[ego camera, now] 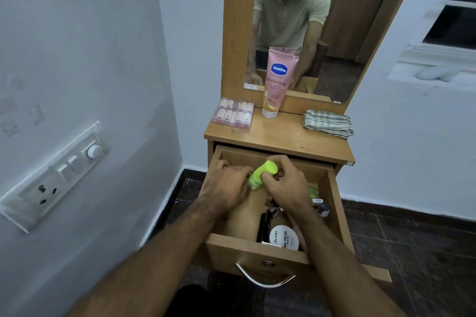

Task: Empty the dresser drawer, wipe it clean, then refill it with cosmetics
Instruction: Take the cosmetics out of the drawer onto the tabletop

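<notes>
The wooden dresser drawer (257, 248) is pulled open below the dresser top. Both my hands are inside it, over its back half. My right hand (286, 184) grips a lime-green bottle (265, 174), tilted with its cap up and to the right. My left hand (226, 184) has curled fingers touching the bottle's lower end. Further forward in the drawer lie a white round nail polish remover box (283, 238), a black tube (263, 226) and small items at the right wall (319, 203). My wrists hide part of the contents.
On the dresser top (278, 136) stand a pink Vaseline tube (277, 82), a clear box of small pink bottles (233, 113) and a folded checked cloth (328, 123). A mirror (334, 33) rises behind. A wall with a switch panel (59, 175) is close on the left.
</notes>
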A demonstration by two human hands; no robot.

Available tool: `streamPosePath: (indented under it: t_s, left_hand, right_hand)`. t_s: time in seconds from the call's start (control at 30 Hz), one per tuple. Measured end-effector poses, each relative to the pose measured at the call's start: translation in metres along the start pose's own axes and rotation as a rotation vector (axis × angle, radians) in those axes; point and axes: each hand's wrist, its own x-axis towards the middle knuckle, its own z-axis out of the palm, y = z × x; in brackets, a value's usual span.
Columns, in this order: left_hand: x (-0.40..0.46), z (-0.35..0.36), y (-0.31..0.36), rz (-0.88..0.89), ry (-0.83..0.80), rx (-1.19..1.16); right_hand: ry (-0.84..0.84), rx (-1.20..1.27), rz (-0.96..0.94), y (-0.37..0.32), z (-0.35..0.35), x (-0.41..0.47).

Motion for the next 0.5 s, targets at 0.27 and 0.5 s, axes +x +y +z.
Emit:
streamPosePath:
  t_s: [0.27,0.5]
  left_hand:
    - [0.0002,-0.0020,-0.0018,-0.041,0.062,-0.157]
    - [0.0020,-0.0034,-0.0018,-0.064,0.099,-0.080]
  right_hand:
    - [0.021,0.269,-0.095,0.0022,0.0063,0.0065]
    - [0.053,0.341,-0.067,-0.0007,0.0066,0.0074]
